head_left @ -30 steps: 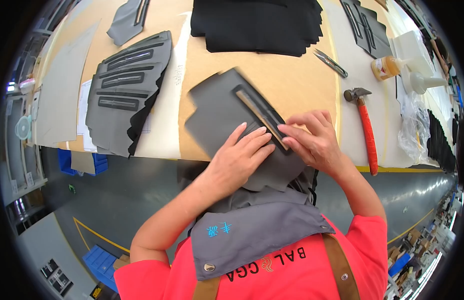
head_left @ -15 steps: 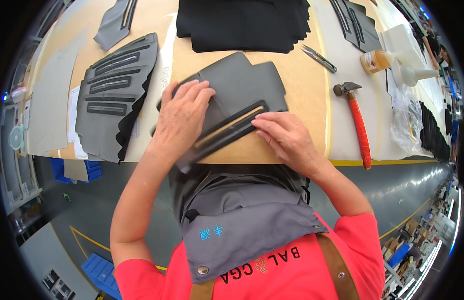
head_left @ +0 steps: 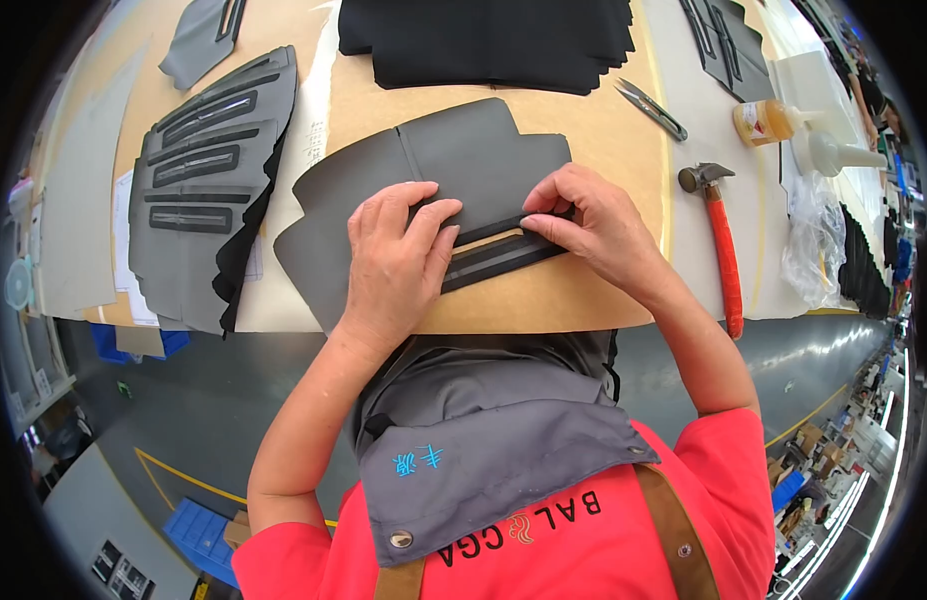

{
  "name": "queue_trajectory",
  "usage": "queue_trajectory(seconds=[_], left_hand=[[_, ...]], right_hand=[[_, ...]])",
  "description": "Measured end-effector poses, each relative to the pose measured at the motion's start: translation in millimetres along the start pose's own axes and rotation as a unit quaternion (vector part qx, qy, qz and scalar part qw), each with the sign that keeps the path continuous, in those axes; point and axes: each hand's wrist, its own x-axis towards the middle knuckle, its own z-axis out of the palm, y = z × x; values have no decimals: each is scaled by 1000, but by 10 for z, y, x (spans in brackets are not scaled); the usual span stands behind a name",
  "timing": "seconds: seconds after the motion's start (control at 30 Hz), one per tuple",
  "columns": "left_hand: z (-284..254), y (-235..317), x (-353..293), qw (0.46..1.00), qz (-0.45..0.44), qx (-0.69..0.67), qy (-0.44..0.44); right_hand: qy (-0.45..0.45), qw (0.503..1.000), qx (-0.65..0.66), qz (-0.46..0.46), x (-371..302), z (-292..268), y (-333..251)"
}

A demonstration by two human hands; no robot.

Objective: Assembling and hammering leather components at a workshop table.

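Note:
A dark grey leather-like panel (head_left: 463, 150) with stepped edges and a seam lies on the table in front of me. Along its near side runs a long slot framed in black strip (head_left: 498, 260). My left hand (head_left: 398, 250) rests on the panel at the slot's left end, fingers spread and holding nothing. At the slot's right end, my right hand (head_left: 593, 220) pinches the black edging between thumb and fingertips. My left hand covers part of the slot, and the exact spot of the pinch is partly hidden by my fingers.
Left of the panel lies a fanned stack of similar grey slotted pieces (head_left: 203, 190). Black sheets (head_left: 483, 45) are piled at the far side. To the right are thread snips (head_left: 651, 108), a red-handled hammer (head_left: 718, 240), an amber-filled bottle (head_left: 765, 122) and a crumpled plastic bag (head_left: 813, 240).
The panel has turned so its slot lies more level, and it rests flatter. My left hand has moved right and nearer; my right hand has shifted slightly right, still pinching the slot's edge.

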Motion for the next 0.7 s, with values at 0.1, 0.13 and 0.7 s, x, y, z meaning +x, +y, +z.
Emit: queue_trajectory(seconds=[0.1,0.13,0.7], left_hand=[[-9,2,2,1000,1,-5,5],[-10,-2,0,1000,0,-6,6],[39,-19,-39,1000,4,12,13]], right_hand=[[-9,999,-45,-18,37,13,-30],[-12,999,-47,-16,50,13,-37],[-47,996,-58,52,130,-15,-91]])
